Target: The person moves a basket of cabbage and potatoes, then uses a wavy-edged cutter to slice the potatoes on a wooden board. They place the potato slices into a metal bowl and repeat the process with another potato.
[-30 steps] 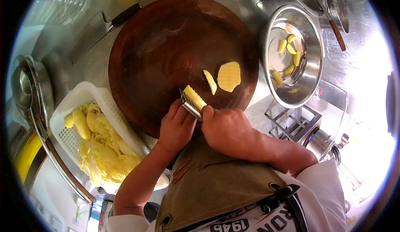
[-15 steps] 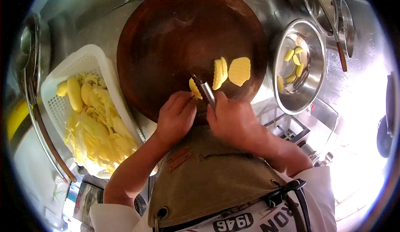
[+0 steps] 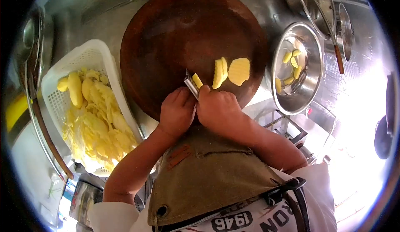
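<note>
On the round brown chopping board [image 3: 183, 44], my right hand [image 3: 218, 109] is wrapped round a metal-handled crinkle cutter [image 3: 191, 87], its dark tip pointing away from me. A small yellow potato slice [image 3: 197, 81] lies against the cutter's right side. My left hand [image 3: 178, 109] is close by on the left, fingers bent and pressed together near the cutter; whatever they grip is hidden. Farther right are upright ridged potato slices [image 3: 220, 72] leaning together, and a flat ridged slice [image 3: 239, 71].
A white perforated basket [image 3: 118, 80] on the left holds peeled potatoes [image 3: 75, 89] and yellow leafy pieces in clear plastic. To the right, a steel bowl [image 3: 283, 103] contains several yellow-green pieces. Metal pans and a wooden-handled utensil [image 3: 338, 59] are at upper right.
The cutter and my right hand have moved left, closer to my left hand. The small slice now shows on the cutter's right rather than its left.
</note>
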Motion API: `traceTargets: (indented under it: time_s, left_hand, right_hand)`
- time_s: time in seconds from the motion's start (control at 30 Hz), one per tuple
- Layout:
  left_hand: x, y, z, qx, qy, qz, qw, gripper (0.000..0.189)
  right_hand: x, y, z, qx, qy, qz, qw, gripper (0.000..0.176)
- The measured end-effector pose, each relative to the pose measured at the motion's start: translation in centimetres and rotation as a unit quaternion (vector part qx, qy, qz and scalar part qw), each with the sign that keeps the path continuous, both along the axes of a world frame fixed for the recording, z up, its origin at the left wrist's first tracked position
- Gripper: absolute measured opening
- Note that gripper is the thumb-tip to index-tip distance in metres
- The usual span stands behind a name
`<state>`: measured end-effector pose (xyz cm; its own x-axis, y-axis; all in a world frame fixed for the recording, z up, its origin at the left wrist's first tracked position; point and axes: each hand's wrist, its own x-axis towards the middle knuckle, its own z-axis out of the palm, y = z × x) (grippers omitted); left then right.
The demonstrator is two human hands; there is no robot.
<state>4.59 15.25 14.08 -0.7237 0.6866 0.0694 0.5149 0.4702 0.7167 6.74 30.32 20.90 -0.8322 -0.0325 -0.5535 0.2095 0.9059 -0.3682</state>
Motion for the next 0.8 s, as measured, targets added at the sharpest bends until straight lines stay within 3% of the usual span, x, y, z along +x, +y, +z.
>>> traceTargets:
  time_s: [0.07,0.13,0.2,0.23,0.27,0.3,0.43,0.67,0.8]
  left_hand:
    - [0.0,0.1,0.0,-0.003,0.021,0.018,1.0,0.016]
    - [0.4,-0.1,-0.8,0.001,0.036,0.054,0.998,0.026]
    - [0.6,0.5,-0.2,-0.011,0.027,0.089,0.996,0.035]
    - [0.3,1.7,0.8,-0.024,0.016,0.108,0.994,0.039]
    - [0.0,2.9,1.5,-0.036,0.007,0.126,0.991,0.044]
    - [0.0,4.0,1.7,-0.057,0.001,0.128,0.99,0.059]
    - [0.3,8.9,3.4,-0.169,-0.014,0.13,0.977,0.077]
    - [-0.5,12.6,3.1,-0.289,0.037,0.02,0.956,0.063]
    - [0.3,11.5,2.5,-0.269,0.029,0.047,0.961,0.056]
  right_hand:
    - [-0.3,1.4,1.1,0.006,-0.036,-0.047,0.998,0.019]
    - [0.6,4.3,2.8,-0.094,-0.011,-0.181,0.979,0.021]
    - [1.3,7.2,5.5,-0.196,0.077,-0.254,0.944,0.022]
    - [2.4,9.0,4.8,-0.186,0.093,-0.28,0.937,0.02]
    - [3.1,10.1,4.4,-0.193,0.114,-0.299,0.927,0.019]
    - [3.6,11.1,4.2,-0.199,0.135,-0.318,0.917,0.019]
    - [5.8,13.2,4.3,-0.254,0.189,-0.336,0.887,0.026]
    - [11.5,16.7,2.6,-0.312,0.178,-0.326,0.874,0.026]
    - [13.4,19.2,3.7,-0.288,0.143,-0.33,0.888,0.028]
